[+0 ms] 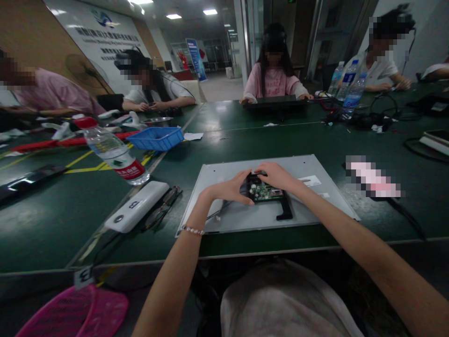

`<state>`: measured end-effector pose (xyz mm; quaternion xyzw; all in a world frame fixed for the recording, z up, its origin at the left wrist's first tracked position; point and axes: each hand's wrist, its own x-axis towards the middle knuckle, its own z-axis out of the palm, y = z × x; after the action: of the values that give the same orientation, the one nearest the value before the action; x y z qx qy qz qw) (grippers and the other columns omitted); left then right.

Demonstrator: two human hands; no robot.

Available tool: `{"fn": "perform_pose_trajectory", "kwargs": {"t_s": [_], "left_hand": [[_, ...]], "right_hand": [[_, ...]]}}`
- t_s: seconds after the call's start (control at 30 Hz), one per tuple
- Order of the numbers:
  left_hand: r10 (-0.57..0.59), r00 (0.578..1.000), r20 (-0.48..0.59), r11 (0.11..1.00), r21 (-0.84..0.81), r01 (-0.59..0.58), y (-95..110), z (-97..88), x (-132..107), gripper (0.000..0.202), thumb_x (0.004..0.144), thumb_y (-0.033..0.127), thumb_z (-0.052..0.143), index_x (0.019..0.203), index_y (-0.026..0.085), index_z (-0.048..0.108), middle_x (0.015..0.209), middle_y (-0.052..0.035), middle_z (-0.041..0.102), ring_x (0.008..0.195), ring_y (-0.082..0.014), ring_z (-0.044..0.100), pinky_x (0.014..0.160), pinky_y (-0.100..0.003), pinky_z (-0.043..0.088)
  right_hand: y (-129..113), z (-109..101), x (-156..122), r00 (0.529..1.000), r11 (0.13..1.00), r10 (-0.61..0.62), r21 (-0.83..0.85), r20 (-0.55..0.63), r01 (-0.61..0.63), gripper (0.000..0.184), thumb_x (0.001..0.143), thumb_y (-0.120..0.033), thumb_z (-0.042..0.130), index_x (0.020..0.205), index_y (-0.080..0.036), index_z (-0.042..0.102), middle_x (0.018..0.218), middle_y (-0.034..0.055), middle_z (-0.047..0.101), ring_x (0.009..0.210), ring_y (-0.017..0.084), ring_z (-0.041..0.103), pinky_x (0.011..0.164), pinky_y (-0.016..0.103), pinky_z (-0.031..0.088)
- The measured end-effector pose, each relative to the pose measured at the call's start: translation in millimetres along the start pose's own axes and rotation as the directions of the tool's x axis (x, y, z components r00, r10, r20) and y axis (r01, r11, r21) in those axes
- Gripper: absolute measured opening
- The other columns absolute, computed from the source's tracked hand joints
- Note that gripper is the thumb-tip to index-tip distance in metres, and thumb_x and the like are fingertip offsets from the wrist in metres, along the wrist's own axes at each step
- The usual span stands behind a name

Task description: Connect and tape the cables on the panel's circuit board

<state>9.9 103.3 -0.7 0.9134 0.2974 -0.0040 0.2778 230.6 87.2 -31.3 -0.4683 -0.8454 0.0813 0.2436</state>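
Note:
A green circuit board (266,192) in a black frame lies on a light grey panel (228,220). From it a black bracket-like arm (285,210) reaches toward the panel's near edge. My left hand (233,188) is closed around the board's left side, thumb at the near corner and fingers at the far one. Over the far edge curls my right hand (275,175), its fingertips pressed together on the black frame. Whether a small part is under those fingertips is hidden.
Left of the panel are a white power bank (138,206), glasses (162,208), a water bottle (115,152) and a blue basket (156,139). A phone-like item (373,178) with a cable lies right. A pink basket (73,311) sits below the table edge. Several people sit around.

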Motion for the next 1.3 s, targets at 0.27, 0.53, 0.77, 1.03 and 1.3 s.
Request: {"fn": "perform_pose_trajectory", "kwargs": {"t_s": [0.27, 0.53, 0.77, 1.03, 1.3], "left_hand": [[-0.005, 1.0, 0.007, 1.0, -0.017, 0.005, 2.0, -0.3, -2.0, 0.12, 0.063, 0.063, 0.071, 0.15, 0.015, 0.002, 0.156, -0.0184, 0.007, 0.143, -0.0359, 0.014, 0.116, -0.049, 0.016], [0.061, 0.998, -0.006, 0.998, -0.014, -0.061, -9.5, 4.0, -0.9, 0.12, 0.066, 0.061, 0.07, 0.15, 0.017, -0.004, 0.157, -0.0161, -0.003, 0.144, -0.0356, 0.005, 0.117, -0.048, 0.013], [0.092, 0.995, -0.029, 0.996, -0.004, -0.093, -15.6, 6.0, -0.7, 0.119, 0.066, 0.058, 0.07, 0.151, 0.02, -0.005, 0.158, -0.0142, -0.001, 0.143, -0.0367, 0.01, 0.116, -0.05, 0.019], [0.003, 1.0, 0.022, 1.0, -0.001, -0.003, -2.1, 3.4, -1.7, 0.123, 0.064, 0.063, 0.07, 0.15, 0.016, -0.004, 0.157, -0.0162, -0.004, 0.144, -0.0349, 0.005, 0.117, -0.047, 0.014], [-0.008, 0.999, 0.038, 1.0, -0.001, 0.008, -0.1, 2.4, -1.0, 0.126, 0.064, 0.065, 0.069, 0.15, 0.014, -0.007, 0.157, -0.0156, -0.009, 0.145, -0.0341, 0.0, 0.118, -0.046, 0.011]], "right_hand": [[6.5, -40.1, -17.7, 0.997, 0.997, 0.072, -0.013, 0.027, -0.072, 0.029, 0.091, -0.026, 0.048, 0.104, -0.013, 0.07, 0.109, 0.0132, 0.068, 0.102, 0.026, 0.061, 0.093, 0.038, 0.044], [43.6, -76.3, -73.9, 0.926, 0.929, 0.347, 0.081, 0.149, -0.361, 0.031, 0.083, -0.03, 0.057, 0.109, -0.017, 0.068, 0.109, 0.0108, 0.069, 0.097, 0.025, 0.064, 0.085, 0.037, 0.049], [45.7, -71.4, -89.0, 0.827, 0.831, 0.478, 0.152, 0.297, -0.535, 0.032, 0.073, -0.033, 0.069, 0.1, -0.015, 0.07, 0.097, 0.0109, 0.072, 0.087, 0.024, 0.067, 0.08, 0.035, 0.051], [43.0, -69.9, -88.9, 0.832, 0.838, 0.47, 0.147, 0.295, -0.526, 0.021, 0.069, -0.023, 0.069, 0.088, -0.016, 0.071, 0.092, 0.009, 0.073, 0.087, 0.023, 0.067, 0.08, 0.033, 0.051], [34.3, -75.6, -88.4, 0.833, 0.828, 0.438, 0.209, 0.338, -0.52, 0.013, 0.075, -0.024, 0.062, 0.083, -0.017, 0.068, 0.091, 0.0077, 0.072, 0.085, 0.021, 0.066, 0.079, 0.032, 0.049]]}}
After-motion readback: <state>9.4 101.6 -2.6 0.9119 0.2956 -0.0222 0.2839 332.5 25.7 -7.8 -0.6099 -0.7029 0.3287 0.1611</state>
